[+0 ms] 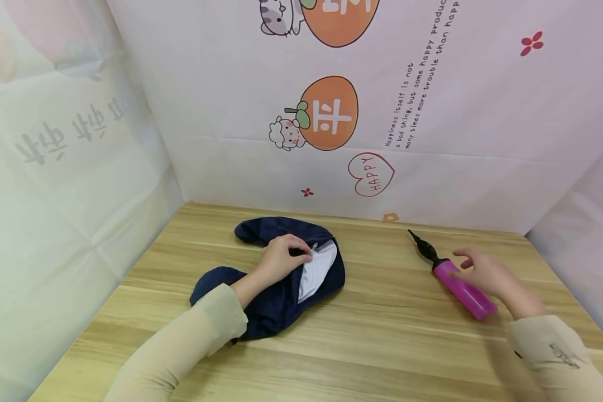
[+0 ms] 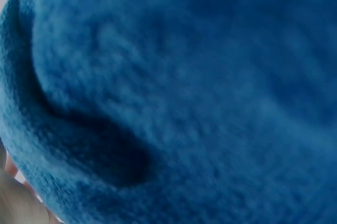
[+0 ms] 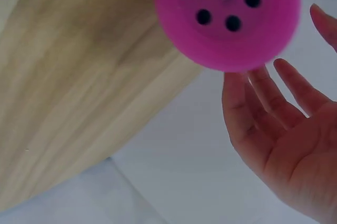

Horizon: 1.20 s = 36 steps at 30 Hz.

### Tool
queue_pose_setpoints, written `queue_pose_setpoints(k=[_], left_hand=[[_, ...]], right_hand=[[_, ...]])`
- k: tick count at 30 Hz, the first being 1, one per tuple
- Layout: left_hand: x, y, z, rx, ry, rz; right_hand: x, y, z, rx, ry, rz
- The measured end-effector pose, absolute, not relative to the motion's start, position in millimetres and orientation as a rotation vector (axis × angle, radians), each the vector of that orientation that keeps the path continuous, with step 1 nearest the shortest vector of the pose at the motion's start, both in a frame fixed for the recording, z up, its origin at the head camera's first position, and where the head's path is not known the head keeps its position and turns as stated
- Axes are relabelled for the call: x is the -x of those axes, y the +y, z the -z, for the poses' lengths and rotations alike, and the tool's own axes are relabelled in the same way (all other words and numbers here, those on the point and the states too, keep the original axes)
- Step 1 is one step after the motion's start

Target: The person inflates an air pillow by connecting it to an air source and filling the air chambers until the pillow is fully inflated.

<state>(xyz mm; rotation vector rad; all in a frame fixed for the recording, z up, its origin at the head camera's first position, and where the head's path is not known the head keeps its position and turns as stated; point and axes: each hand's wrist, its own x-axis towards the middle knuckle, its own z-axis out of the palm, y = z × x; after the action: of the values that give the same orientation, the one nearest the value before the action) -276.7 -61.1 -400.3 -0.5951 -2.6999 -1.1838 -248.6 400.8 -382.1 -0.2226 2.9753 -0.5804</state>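
A navy, U-shaped neck pillow (image 1: 281, 312) lies limp on the table, its cover open on a white lining (image 1: 320, 271). My left hand (image 1: 280, 259) reaches over it and pinches it at a small clear valve (image 1: 314, 249); the exact grip is partly hidden. Blurred blue plush (image 2: 184, 103) fills the left wrist view. My right hand (image 1: 487, 273) is beside a magenta hand pump (image 1: 464, 290) with a black nozzle (image 1: 425, 248). Its fingers are spread around the barrel, not closed on it. The right wrist view shows the pump's holed end (image 3: 229, 45) near my fingers (image 3: 271, 98).
The wood-grain table (image 1: 372, 357) carries the pillow on the left and the pump on the right. White printed cloth (image 1: 241, 167) rises behind the table's back edge, with further cloth walls at the left and right sides.
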Motion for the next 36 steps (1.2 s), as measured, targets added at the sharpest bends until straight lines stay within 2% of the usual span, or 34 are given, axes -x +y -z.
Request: queue_pose_setpoints(k=[19, 29, 36], left_hand=[[278.0, -60.5, 400.6, 0.61, -2.707, 1.179], [278.5, -60.9, 401.4, 0.625, -2.714, 1.188], [279.4, -62.3, 400.9, 0.631, -2.724, 1.192]], right_hand=[[247.0, 402.7, 398.8, 0.121, 2.871, 0.617], [243.4, 402.4, 386.6, 0.105, 2.836, 0.686], [239.8, 393.8, 369.1, 0.197, 2.874, 0.626]])
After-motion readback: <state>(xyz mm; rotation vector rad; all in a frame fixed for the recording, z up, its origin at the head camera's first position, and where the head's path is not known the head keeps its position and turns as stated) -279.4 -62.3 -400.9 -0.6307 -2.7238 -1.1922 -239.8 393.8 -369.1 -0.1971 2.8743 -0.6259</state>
